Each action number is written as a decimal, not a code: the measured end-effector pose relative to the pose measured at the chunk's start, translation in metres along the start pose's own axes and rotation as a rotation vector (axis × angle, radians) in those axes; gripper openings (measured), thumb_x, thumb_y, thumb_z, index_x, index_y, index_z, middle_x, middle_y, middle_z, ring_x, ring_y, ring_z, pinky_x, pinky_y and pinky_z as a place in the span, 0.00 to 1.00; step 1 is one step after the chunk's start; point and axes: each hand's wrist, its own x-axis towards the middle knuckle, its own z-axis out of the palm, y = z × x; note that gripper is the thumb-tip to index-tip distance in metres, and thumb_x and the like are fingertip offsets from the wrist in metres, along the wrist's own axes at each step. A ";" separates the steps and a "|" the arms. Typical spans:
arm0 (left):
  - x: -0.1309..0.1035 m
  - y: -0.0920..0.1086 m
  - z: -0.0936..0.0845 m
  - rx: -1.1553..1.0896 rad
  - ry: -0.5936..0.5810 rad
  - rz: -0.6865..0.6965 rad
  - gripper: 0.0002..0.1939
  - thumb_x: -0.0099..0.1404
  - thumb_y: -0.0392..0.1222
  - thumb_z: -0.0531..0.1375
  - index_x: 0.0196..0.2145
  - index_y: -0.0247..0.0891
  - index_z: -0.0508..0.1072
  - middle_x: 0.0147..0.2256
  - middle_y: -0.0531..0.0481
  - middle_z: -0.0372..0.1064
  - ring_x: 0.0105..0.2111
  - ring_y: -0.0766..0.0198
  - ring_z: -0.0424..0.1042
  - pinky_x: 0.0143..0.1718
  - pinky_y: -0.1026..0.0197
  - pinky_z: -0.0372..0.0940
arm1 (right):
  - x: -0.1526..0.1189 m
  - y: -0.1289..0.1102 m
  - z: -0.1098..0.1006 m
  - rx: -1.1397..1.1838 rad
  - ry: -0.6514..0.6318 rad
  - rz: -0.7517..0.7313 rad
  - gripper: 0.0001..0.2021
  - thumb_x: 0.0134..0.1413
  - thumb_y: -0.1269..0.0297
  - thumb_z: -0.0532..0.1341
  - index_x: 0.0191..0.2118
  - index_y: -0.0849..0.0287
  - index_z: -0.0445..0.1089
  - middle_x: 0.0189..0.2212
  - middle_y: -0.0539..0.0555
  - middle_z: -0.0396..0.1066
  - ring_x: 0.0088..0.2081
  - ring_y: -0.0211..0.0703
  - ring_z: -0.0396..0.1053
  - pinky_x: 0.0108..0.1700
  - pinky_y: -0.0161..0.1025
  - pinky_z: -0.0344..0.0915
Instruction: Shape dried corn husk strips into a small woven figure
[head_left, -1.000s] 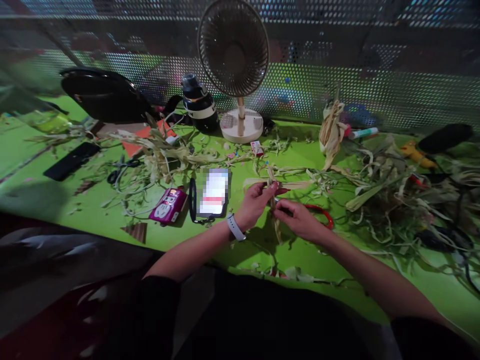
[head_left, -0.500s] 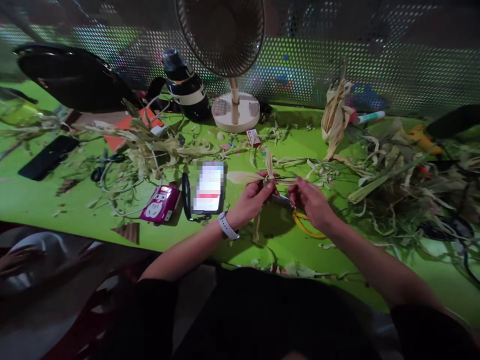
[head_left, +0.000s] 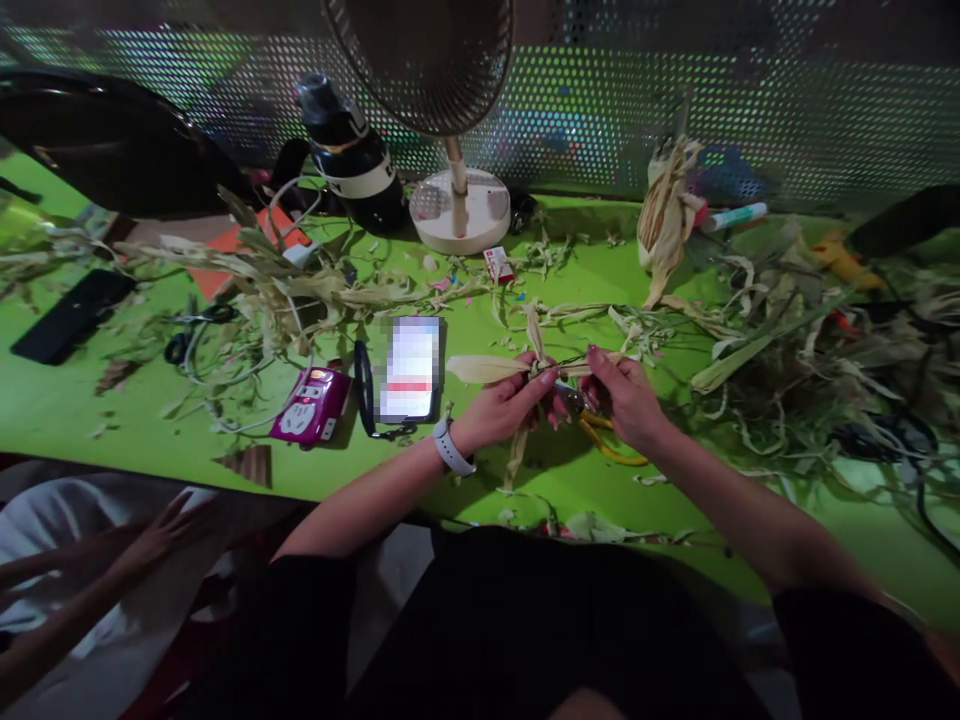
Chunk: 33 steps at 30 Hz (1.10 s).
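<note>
Strips of dry corn husk cross one another between my hands, with ends pointing left, up and down. My left hand is closed, pinching the crossing between thumb and fingers. At the other side, my right hand is closed with thumb and fingertips on the husk end that points right. A thin dark strand runs between the fingertips; its kind is unclear. Just below lies a tool with yellow handles, its metal part partly hidden by my fingers.
Left of my hands are a lit phone and a purple socket block. A fan and black bottle stand behind. Husk scraps heap at right, near a husk bundle. Another person's hands show at lower left.
The view has shifted slightly, so most things sit further left. My hands keep hold of the husk, and a dark strand now shows between them. The other person's arms show more.
</note>
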 end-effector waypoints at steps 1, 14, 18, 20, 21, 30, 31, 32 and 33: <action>0.000 0.000 0.000 0.029 -0.011 -0.008 0.20 0.63 0.60 0.55 0.34 0.38 0.66 0.24 0.51 0.71 0.20 0.68 0.68 0.19 0.66 0.58 | 0.000 -0.001 0.000 -0.021 -0.007 0.009 0.21 0.50 0.44 0.63 0.22 0.58 0.66 0.15 0.45 0.61 0.16 0.30 0.54 0.19 0.32 0.52; -0.005 0.010 -0.014 0.210 -0.108 0.019 0.22 0.67 0.60 0.50 0.26 0.38 0.60 0.18 0.58 0.57 0.18 0.73 0.55 0.22 0.66 0.53 | 0.010 -0.003 -0.010 -0.142 0.107 0.048 0.20 0.49 0.46 0.64 0.21 0.57 0.64 0.13 0.45 0.58 0.14 0.31 0.51 0.17 0.34 0.50; -0.008 0.016 -0.014 0.264 -0.147 0.026 0.19 0.68 0.56 0.50 0.29 0.38 0.61 0.21 0.58 0.58 0.20 0.73 0.56 0.24 0.67 0.54 | 0.025 -0.021 -0.032 -0.245 0.340 -0.203 0.13 0.57 0.52 0.57 0.34 0.56 0.69 0.34 0.53 0.72 0.35 0.42 0.70 0.37 0.41 0.68; -0.009 0.019 -0.012 0.289 -0.196 0.012 0.17 0.68 0.54 0.50 0.31 0.37 0.63 0.22 0.57 0.57 0.21 0.72 0.57 0.24 0.67 0.55 | 0.026 -0.032 -0.038 -0.390 0.484 -0.429 0.12 0.58 0.53 0.57 0.42 0.54 0.70 0.48 0.55 0.70 0.49 0.47 0.67 0.51 0.48 0.64; -0.009 0.020 -0.011 0.300 -0.214 0.001 0.16 0.68 0.53 0.51 0.33 0.37 0.64 0.23 0.57 0.57 0.22 0.72 0.57 0.25 0.66 0.55 | 0.025 -0.036 -0.038 -0.479 0.446 -0.457 0.13 0.59 0.52 0.57 0.41 0.53 0.72 0.51 0.55 0.69 0.54 0.48 0.64 0.55 0.50 0.60; -0.006 0.000 -0.009 0.052 -0.306 -0.136 0.13 0.64 0.48 0.55 0.41 0.36 0.69 0.23 0.57 0.55 0.21 0.72 0.53 0.23 0.66 0.50 | 0.004 -0.031 -0.004 -0.259 -0.322 0.038 0.19 0.49 0.46 0.64 0.40 0.54 0.77 0.37 0.52 0.76 0.33 0.39 0.71 0.38 0.40 0.68; -0.005 -0.002 -0.008 0.030 -0.286 -0.148 0.14 0.64 0.49 0.55 0.41 0.36 0.69 0.22 0.57 0.55 0.21 0.72 0.52 0.22 0.66 0.49 | 0.005 -0.031 -0.004 -0.216 -0.319 0.033 0.18 0.47 0.46 0.66 0.38 0.55 0.78 0.39 0.52 0.76 0.34 0.38 0.71 0.37 0.39 0.68; -0.003 -0.004 -0.007 0.022 -0.257 -0.147 0.16 0.64 0.51 0.56 0.41 0.36 0.70 0.22 0.57 0.55 0.21 0.72 0.52 0.22 0.67 0.49 | 0.005 -0.031 -0.005 -0.184 -0.302 0.027 0.18 0.45 0.47 0.67 0.36 0.55 0.78 0.40 0.53 0.77 0.34 0.39 0.72 0.37 0.38 0.68; -0.002 -0.005 -0.005 0.024 -0.219 -0.133 0.18 0.64 0.53 0.55 0.42 0.36 0.71 0.22 0.57 0.55 0.21 0.72 0.52 0.21 0.67 0.49 | 0.005 -0.030 -0.005 -0.162 -0.277 0.023 0.17 0.44 0.46 0.68 0.33 0.56 0.79 0.39 0.53 0.77 0.35 0.40 0.72 0.37 0.38 0.69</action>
